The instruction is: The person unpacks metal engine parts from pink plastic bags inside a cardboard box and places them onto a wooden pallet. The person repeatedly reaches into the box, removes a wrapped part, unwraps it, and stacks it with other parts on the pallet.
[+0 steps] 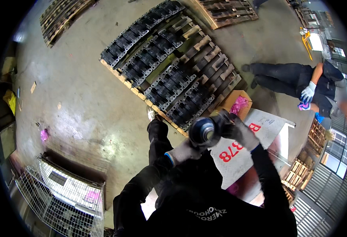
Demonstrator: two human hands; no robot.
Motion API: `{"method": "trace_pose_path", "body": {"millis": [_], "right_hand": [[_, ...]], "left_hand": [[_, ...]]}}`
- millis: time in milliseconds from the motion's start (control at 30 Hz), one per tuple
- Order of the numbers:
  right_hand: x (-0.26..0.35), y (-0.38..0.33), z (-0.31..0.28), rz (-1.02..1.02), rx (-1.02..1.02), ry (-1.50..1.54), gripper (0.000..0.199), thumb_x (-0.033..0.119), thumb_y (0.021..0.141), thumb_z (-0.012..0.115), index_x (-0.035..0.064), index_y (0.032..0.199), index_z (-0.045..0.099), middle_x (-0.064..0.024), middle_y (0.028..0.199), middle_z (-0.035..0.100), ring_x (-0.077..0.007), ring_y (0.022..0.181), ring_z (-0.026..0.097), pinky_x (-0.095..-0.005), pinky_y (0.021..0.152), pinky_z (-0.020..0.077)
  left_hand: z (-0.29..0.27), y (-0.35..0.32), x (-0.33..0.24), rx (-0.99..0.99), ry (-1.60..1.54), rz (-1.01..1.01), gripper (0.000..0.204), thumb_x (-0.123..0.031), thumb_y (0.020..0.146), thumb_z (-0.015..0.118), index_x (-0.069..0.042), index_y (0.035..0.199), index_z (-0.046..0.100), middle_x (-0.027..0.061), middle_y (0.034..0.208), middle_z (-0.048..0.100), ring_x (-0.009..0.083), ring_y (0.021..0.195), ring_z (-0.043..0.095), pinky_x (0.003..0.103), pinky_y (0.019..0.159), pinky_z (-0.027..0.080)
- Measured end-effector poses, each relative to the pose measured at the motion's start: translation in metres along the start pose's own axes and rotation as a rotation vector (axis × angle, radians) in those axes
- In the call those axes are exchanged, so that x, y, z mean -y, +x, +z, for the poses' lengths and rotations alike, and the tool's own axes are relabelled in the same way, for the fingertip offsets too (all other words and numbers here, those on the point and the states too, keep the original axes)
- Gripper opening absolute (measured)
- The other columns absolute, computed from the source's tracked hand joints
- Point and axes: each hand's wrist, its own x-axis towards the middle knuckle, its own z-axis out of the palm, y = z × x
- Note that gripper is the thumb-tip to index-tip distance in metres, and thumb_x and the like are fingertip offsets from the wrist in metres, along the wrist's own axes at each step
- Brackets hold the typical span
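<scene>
A black tubular metal part (200, 131) is held up in front of my body, its round hollow end facing up. My left hand (185, 151), in a grey glove with a blue cuff, is closed around its lower left side. My right hand (242, 135), gloved the same way, grips its right side; some of the fingers are hidden behind the part. Just beyond my hands lies a wooden pallet (229, 81) with rows of black ribbed metal castings (169, 85) on it.
Right of the pallet stands a cardboard box (223, 103) with pink plastic, beside a grey panel (256, 114) with red markings. A co-worker (292, 77) in dark clothes and white gloves is at the right. A wire cage (63, 205) stands lower left; more pallets (229, 14) lie farther off.
</scene>
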Motion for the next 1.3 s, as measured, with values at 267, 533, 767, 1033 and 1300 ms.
{"method": "trace_pose_path", "body": {"millis": [267,533,767,1033,1300], "right_hand": [[-0.103,0.105,0.036,0.023,0.078,0.256,0.071,0.029,0.091,0.074,0.0139,0.149,0.036,-0.0099,0.141,0.052,-0.0252,0.128,0.052,-0.0451,0.105,0.0475],[-0.122,0.107,-0.054,0.351,0.112,-0.149,0.052,0.020,0.088,0.078,0.0092,0.136,0.059,-0.0061,0.123,0.067,-0.0163,0.106,0.065,-0.0365,0.095,0.0527],[-0.243,0.089,-0.161,0.184,-0.040,-0.370,0.041,0.007,0.092,0.067,0.0089,0.133,0.060,-0.0107,0.124,0.067,-0.0222,0.116,0.062,-0.0359,0.101,0.0509],[-0.262,0.136,-0.135,0.718,-0.019,1.145,0.031,0.014,0.098,0.060,0.0058,0.127,0.062,-0.0122,0.123,0.067,-0.0221,0.112,0.063,-0.0377,0.103,0.0489],[-0.264,0.168,-0.155,0.024,0.081,0.015,0.050,0.000,0.083,0.074,0.0053,0.130,0.059,-0.0063,0.127,0.064,-0.0176,0.117,0.059,-0.0354,0.103,0.0472]], "left_hand": [[-0.012,0.057,0.014,-0.375,-0.555,-0.004,0.046,0.000,0.080,0.072,0.003,0.123,0.059,0.0119,0.106,0.069,0.0234,0.093,0.070,0.035,0.087,0.059],[0.055,0.130,0.067,-0.619,-0.588,-0.079,0.036,-0.003,0.081,0.068,0.001,0.117,0.064,0.0100,0.099,0.070,0.0231,0.093,0.069,0.035,0.080,0.057],[0.077,0.187,0.073,-0.568,-0.478,-0.309,0.049,-0.002,0.075,0.073,0.003,0.122,0.059,0.0137,0.099,0.070,0.0241,0.091,0.069,0.036,0.079,0.056],[0.031,0.210,0.095,-0.677,0.227,-0.648,0.086,-0.024,0.068,0.082,0.007,0.139,0.042,0.0205,0.116,0.066,0.0316,0.105,0.067,0.035,0.091,0.056],[0.029,0.210,0.087,-0.858,0.942,-0.421,0.093,-0.047,0.073,0.074,0.006,0.140,0.038,0.0253,0.138,0.046,0.0428,0.133,0.040,0.053,0.113,0.034]]}}
